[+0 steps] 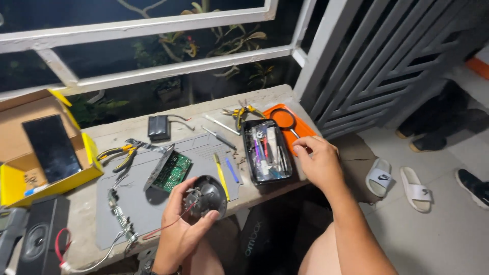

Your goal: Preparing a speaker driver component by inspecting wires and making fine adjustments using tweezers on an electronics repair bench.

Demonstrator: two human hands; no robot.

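Two hands at work over the tabletop. Left hand is curled around a round dark speaker driver, held just off the near edge at about 6 o'clock of the grey work mat. Right hand hangs loosely half-closed at 3 o'clock of the open black tool case, fingertips at its rim; whether it pinches anything I cannot tell.

Handling judgement: driver looks light but dense at the magnet, rigid frame, fragile cone. A thin red wire trails from it, so best taken by the outer rim, never by the lead.

Green circuit board lies at 11 o'clock of the driver: stiff, light, edge-grip only.

Packages: a yellow cardboard box, flaps open, at the far left, with a flat black rectangular slab leaning in it. Orange tray behind the case carries a magnifying glass. Small black box-shaped battery pack at 12 o'clock of the mat. Label print too small to judge.
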